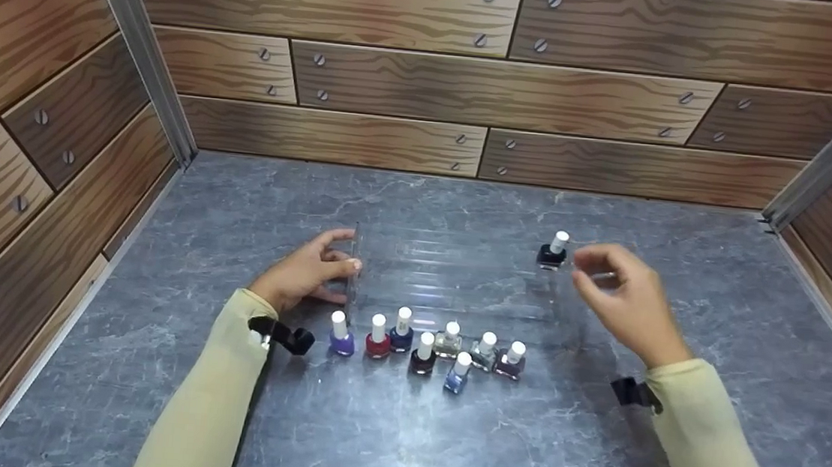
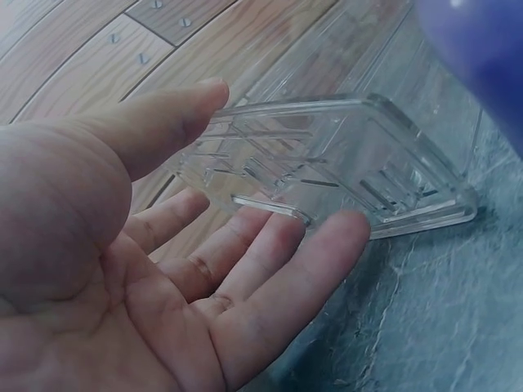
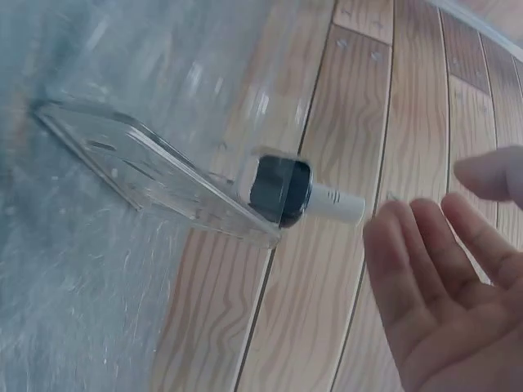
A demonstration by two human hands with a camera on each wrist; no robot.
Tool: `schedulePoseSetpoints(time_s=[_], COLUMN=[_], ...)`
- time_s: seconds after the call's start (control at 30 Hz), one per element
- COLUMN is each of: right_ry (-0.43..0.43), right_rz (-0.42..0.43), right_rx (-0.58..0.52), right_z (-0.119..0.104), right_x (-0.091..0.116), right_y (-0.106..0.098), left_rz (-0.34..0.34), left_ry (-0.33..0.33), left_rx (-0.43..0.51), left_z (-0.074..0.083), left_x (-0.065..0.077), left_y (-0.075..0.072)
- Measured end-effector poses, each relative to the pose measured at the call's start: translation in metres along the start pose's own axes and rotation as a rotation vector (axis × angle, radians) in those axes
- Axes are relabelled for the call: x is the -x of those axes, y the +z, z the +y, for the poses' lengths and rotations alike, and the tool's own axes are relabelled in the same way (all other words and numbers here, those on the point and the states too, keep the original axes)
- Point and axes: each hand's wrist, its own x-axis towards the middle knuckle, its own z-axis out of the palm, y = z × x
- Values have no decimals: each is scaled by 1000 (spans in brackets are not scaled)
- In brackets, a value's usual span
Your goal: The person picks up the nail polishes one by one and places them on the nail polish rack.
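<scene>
A clear plastic tiered rack point(image 1: 450, 270) stands on the tabletop, its slotted left end panel point(image 2: 327, 163) beside my left hand point(image 1: 315, 270). The left thumb point(image 2: 176, 114) rests at the panel's top edge, while the other fingers spread loosely along its outer face. On the rack's back right corner a black nail polish bottle point(image 1: 552, 254) stands upright with its white cap point(image 3: 337, 204) on top. Just right of this bottle is my right hand point(image 1: 625, 297), holding nothing. Its fingers point(image 3: 392, 245) are loosely bent, apart from the cap.
Several white-capped nail polish bottles stand in front of the rack, among them a purple one point(image 1: 341, 343), a red one point(image 1: 377, 345), a dark blue one point(image 1: 401, 339) and a light blue one point(image 1: 457, 379). Wood-patterned walls point(image 1: 399, 81) enclose the grey marbled tabletop point(image 1: 398, 442).
</scene>
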Motion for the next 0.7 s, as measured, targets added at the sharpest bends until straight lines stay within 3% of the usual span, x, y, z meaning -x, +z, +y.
schedulePoseSetpoints(time_s=[0.3, 0.6, 0.7], right_ry=[-3, -9, -10], right_rz=[-308, -530, -569], right_rx=[40, 23, 11], right_z=[-5, 1, 3], right_x=[30, 49, 52], right_y=[17, 43, 50], left_rz=[15, 6, 6], left_ry=[-3, -1, -5], left_rx=[-31, -28, -33], left_z=[1, -1, -1], left_x=[-1, 2, 1], left_y=[-1, -2, 0])
